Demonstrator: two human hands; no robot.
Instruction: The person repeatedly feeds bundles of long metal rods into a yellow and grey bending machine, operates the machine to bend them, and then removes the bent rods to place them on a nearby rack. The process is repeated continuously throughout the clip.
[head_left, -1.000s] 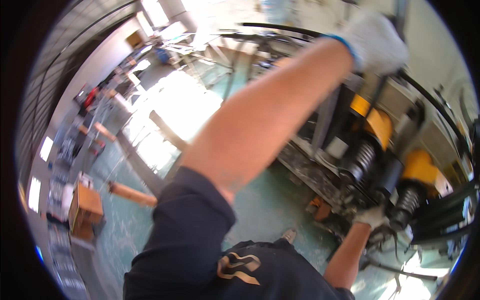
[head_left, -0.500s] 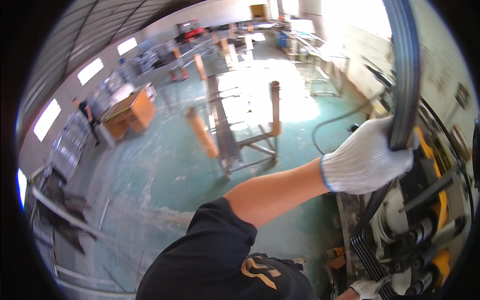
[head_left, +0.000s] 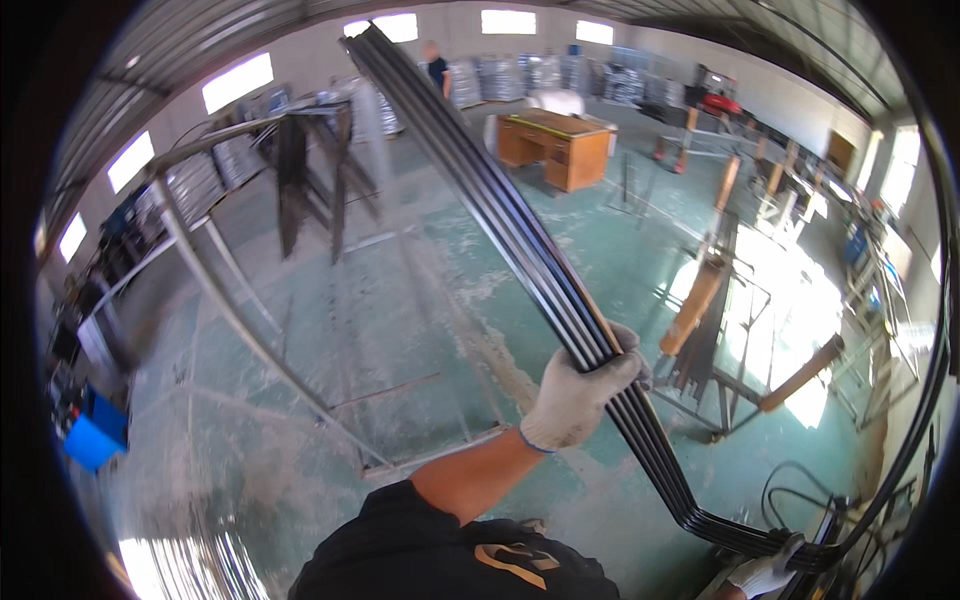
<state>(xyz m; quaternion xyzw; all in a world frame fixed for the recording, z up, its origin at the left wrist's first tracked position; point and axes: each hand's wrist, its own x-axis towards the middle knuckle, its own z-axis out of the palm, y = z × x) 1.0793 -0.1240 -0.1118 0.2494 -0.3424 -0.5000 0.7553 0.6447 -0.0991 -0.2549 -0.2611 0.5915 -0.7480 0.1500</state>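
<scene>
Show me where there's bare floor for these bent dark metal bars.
Bare green floor shows between the bent dark metal bars and the orange-brown wooden desk, and between the blue plastic bin and the grey curved metal frame. Crowded: lower right, around the white-gloved right hand and thick black hose.

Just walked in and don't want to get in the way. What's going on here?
The gloved left hand grips several dark bars together along their long straight stretch. The right hand, also gloved, holds them past the bend, at lower right. Their upper end slants into the air. Behind are a wooden desk and, farther back, another person.
</scene>
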